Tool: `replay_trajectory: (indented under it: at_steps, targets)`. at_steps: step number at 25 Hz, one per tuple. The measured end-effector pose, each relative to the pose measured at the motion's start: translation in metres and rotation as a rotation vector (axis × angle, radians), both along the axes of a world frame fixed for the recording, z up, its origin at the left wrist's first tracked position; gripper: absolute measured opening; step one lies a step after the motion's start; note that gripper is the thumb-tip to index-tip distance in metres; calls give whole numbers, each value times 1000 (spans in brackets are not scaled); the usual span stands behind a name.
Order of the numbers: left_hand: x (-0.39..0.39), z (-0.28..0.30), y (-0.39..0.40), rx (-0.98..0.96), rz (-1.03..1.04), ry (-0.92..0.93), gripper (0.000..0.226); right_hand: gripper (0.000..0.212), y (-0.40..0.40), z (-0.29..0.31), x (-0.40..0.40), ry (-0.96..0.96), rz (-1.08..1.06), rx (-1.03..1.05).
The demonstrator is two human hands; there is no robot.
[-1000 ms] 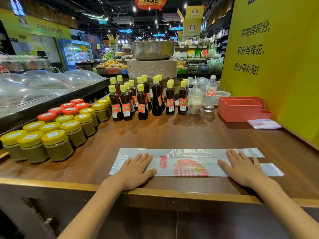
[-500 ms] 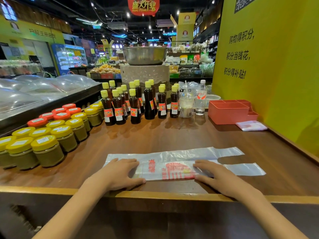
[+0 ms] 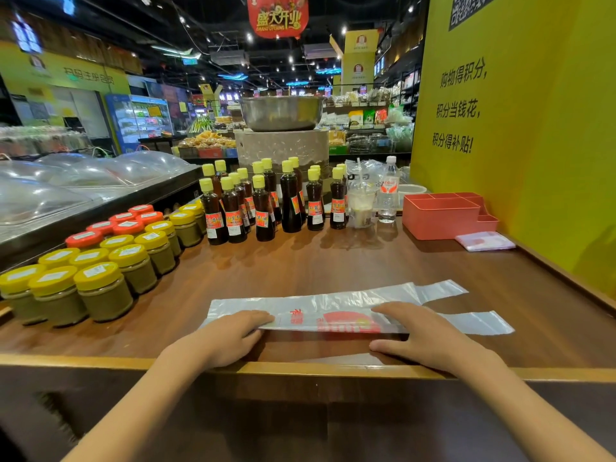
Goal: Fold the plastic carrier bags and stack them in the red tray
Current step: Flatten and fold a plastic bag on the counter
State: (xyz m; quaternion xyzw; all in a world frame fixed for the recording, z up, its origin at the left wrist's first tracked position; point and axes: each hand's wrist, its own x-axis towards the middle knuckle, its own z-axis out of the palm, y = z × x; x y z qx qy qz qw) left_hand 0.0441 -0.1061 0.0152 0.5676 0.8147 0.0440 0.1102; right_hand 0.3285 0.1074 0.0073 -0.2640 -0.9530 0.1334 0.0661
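A clear plastic carrier bag (image 3: 333,305) with a red print lies flat and lengthwise on the wooden counter, its two handles (image 3: 466,320) pointing right. My left hand (image 3: 230,335) pinches the bag's near long edge close to its left end. My right hand (image 3: 423,338) pinches the same edge right of the print, fingers on top and thumb below. That edge is raised slightly off the wood. The red tray (image 3: 440,218) stands at the far right by the yellow wall, with a folded bag (image 3: 485,241) lying on the counter beside it.
Several yellow- and red-lidded jars (image 3: 100,261) crowd the left side. Dark sauce bottles (image 3: 266,205), a drink cup (image 3: 361,208) and a water bottle (image 3: 388,195) line the back. The yellow wall (image 3: 533,145) borders the right. The counter's raised front edge (image 3: 300,366) runs under my wrists.
Both hands slid from lying flat on the bag to its near long edge and took hold of it. The edge has lifted a little.
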Motion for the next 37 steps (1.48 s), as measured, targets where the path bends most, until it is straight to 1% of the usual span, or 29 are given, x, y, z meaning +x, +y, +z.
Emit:
replay_trajectory:
  at_steps: [3, 5, 7, 8, 10, 12, 13, 15, 16, 18, 21, 25, 29, 33, 37]
  targets:
    - [2, 15, 0, -80, -9, -99, 42, 37, 2, 15, -6, -41, 40, 67]
    - [1, 27, 2, -98, -6, -121, 35, 28, 4, 31, -14, -100, 67, 159]
    - [0, 38, 5, -34, 15, -66, 22, 27, 7, 52, -24, -137, 85, 192]
    - [-2, 42, 7, 24, 31, -19, 19, 26, 10, 61, -29, -129, 84, 174]
    - [-6, 45, 13, 155, 25, 132, 30, 24, 21, 69, -40, -90, 67, 129]
    - [-6, 39, 24, 285, -3, 275, 44, 27, 30, 64, -52, -74, 33, 128]
    - [-3, 31, 30, 333, -7, 295, 49, 30, 31, 57, -59, -67, 16, 142]
    - [8, 12, 40, 367, -2, 244, 53, 35, 24, 40, -74, -16, 5, 168]
    - [13, 0, 44, 344, 8, 197, 54, 36, 15, 29, -83, 22, 21, 167]
    - [20, -22, 51, 236, 26, 111, 55, 39, -9, 7, -99, 64, 64, 137]
    - [19, -39, 56, 119, 53, 26, 56, 53, -31, -25, -116, 7, 94, 84]
    - [15, -41, 59, 39, 48, 40, 56, 58, -27, -37, -120, -87, 55, 48]
    - [12, -41, 57, 7, 88, 52, 61, 63, -20, -36, -111, -120, 12, 23]
    - [-11, -45, 46, -23, 152, 39, 68, 62, 11, -34, -78, -173, -90, 12]
    - [-41, -47, 28, -52, 289, 62, 69, 62, 50, -28, -29, -233, -246, 2]
